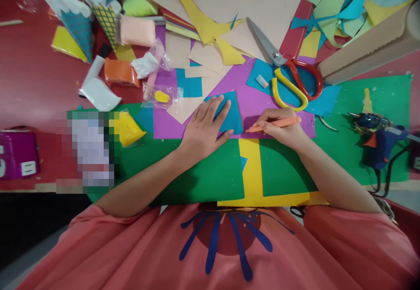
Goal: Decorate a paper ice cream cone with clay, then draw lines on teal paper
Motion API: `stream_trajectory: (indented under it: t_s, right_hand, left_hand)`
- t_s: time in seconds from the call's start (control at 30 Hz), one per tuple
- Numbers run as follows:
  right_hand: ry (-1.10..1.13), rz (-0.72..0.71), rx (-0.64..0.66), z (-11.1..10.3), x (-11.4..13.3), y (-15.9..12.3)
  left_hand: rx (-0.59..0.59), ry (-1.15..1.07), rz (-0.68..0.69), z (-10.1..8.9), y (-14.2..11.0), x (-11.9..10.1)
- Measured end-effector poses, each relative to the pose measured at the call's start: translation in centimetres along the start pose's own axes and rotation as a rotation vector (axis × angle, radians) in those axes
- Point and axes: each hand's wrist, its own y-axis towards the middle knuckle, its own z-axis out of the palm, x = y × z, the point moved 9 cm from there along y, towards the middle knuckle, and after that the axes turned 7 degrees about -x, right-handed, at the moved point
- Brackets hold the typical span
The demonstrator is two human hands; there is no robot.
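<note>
My left hand (205,126) lies flat with fingers spread, pressing a blue foam piece (234,110) onto a purple sheet (259,91). In my right hand (284,128) is an orange pen (278,122), its tip touching down by the lower right corner of the blue piece. Beyond the right hand lie large scissors (277,58) with one red and one yellow handle, resting partly on another blue sheet (328,99). Part of the blue piece is hidden beneath my left fingers.
Green sheets (203,172) and a yellow strip (251,167) cover the near table. A glue gun (377,150) lies at right, near a rolled beige sheet (370,40). Paper cones (77,23), clay packets (121,72) and a yellow packet (129,128) lie left. Scraps (341,10) pile up far right.
</note>
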Motion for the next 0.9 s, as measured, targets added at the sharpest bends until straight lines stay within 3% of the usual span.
stream_trajectory:
  t_s: [0.23, 0.37, 0.5, 0.67, 0.9]
  right_hand:
    - [0.156, 0.095, -0.185, -1.6, -0.9, 0.3]
    - [0.185, 0.076, -0.251, -2.0, -0.6, 0.3]
    - [0.199, 0.069, -0.279, -2.2, -0.6, 0.3]
    - [0.123, 0.12, -0.331, -2.5, -0.9, 0.2]
    - [0.095, 0.11, -0.282, -2.2, -0.8, 0.3]
  left_hand:
    - [-0.009, 0.017, 0.019, -0.1, 0.0, -0.2]
    - [-0.015, 0.012, 0.152, -0.4, -0.3, -2.0]
    - [-0.029, 0.021, 0.271, -0.7, -0.7, -3.6]
    - [-0.007, 0.03, 0.268, -0.8, -0.6, -3.7]
    - [0.004, 0.013, 0.262, -0.7, -0.6, -3.7]
